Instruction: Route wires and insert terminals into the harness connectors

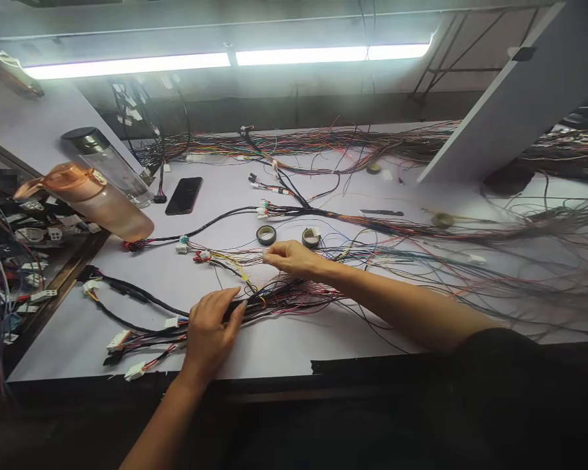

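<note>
So the left hand [210,333] was lying flat on the wire bundle [274,299] near the front edge of the white table [284,346], fingers loosely curled over the black-wrapped part, pressing it down more than gripping. The right hand [291,258] sat just beyond it, fingertips pinched narrow on a thin wire coming off the same bundle. Two tape rolls [266,235] were right behind that hand. Far left there was a black phone [183,195] and an orange-lidded bottle [93,199] lying tipped over, loose wires everywhere on the right.
</note>
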